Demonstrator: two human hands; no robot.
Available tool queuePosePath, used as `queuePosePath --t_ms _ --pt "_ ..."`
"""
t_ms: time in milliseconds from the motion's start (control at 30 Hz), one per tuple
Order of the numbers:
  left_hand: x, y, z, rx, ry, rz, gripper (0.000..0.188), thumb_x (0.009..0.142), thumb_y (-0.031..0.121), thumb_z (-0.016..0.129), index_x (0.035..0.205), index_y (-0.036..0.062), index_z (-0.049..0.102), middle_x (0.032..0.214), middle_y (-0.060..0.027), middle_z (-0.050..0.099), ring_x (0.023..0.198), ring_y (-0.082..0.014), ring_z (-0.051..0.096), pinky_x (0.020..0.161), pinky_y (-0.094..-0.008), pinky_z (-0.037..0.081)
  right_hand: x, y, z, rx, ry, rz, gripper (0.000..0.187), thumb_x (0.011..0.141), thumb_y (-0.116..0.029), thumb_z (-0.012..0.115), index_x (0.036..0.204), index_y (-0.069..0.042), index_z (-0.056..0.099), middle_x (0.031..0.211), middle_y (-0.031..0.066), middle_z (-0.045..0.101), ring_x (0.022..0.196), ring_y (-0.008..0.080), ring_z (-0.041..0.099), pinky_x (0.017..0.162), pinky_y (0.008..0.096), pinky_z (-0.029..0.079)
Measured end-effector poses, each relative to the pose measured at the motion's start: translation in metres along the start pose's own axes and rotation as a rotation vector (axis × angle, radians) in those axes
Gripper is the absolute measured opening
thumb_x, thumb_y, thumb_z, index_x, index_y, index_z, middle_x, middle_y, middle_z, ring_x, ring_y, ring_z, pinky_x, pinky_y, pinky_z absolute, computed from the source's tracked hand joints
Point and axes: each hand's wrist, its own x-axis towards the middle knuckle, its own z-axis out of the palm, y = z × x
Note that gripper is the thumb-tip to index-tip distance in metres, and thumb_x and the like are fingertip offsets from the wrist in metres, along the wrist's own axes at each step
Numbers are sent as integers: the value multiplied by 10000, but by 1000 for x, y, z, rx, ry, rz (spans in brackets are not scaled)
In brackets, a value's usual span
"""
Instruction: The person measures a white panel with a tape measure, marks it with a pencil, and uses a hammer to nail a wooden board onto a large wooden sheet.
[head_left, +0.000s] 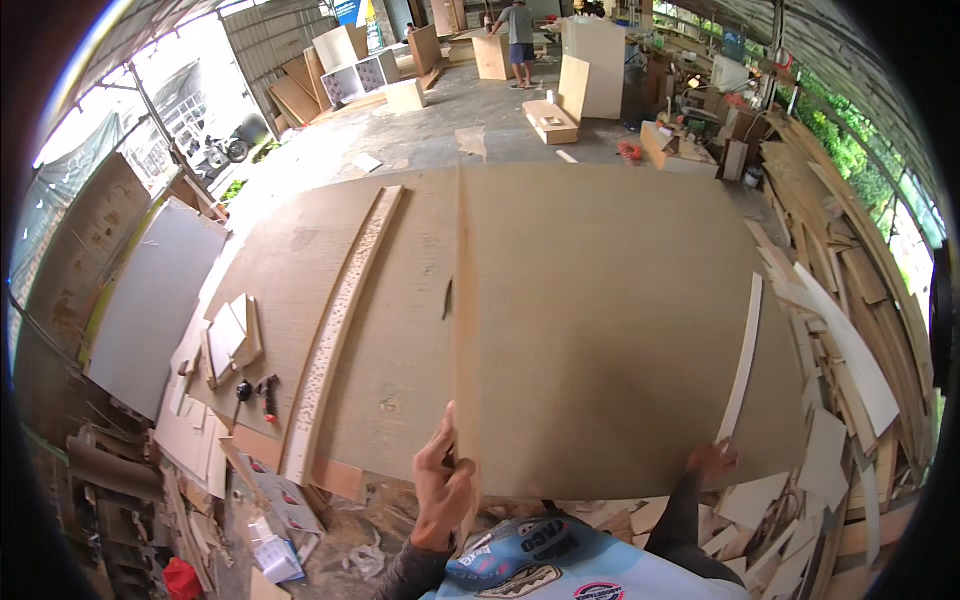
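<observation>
My left hand is closed around the near end of a long, thin wooden strip. The strip stretches away from me over a large brown plywood sheet. At the sheet's near right part, my right hand is at the lower end of a narrow white strip. Motion blurs its fingers, so whether they grip the strip cannot be made out. Left of the wooden strip, a long board with a speckled pale face lies on the sheet. A small dark sliver lies between them.
Small panels and a dark tool with an orange end lie on the sheet's left side. A white panel leans at the left. Offcuts pile up on the right. Another person stands far back by a wooden box.
</observation>
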Motion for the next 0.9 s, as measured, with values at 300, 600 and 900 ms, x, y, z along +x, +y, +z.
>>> queuePosePath --t_ms 300,600,900 --pt "-14 -57 198 133 -196 5 885 738 -72 453 1584 -62 194 1619 -336 223 1543 -392 170 1230 -495 136 -107 69 -101 1133 -1079 -728 962 732 -309 885 1502 13 407 1464 223 487 1371 368 458 1164 492 333" --pt "-45 -93 317 92 -300 -99 1055 884 294 692 1607 -21 -9 1628 -387 -25 1533 -523 -54 1194 -667 27 -151 39 -166 1194 -904 -189 447 900 -327 745 919 93 593 891 235 631 838 301 594 756 456 463" --pt "-42 -177 155 -207 -89 -237 377 941 173 661 1263 -23 670 1253 -203 697 1133 -244 673 954 -344 544 -105 80 -96 1416 -1220 94 310 984 -202 688 1161 40 609 1074 106 657 871 202 680 702 364 624"
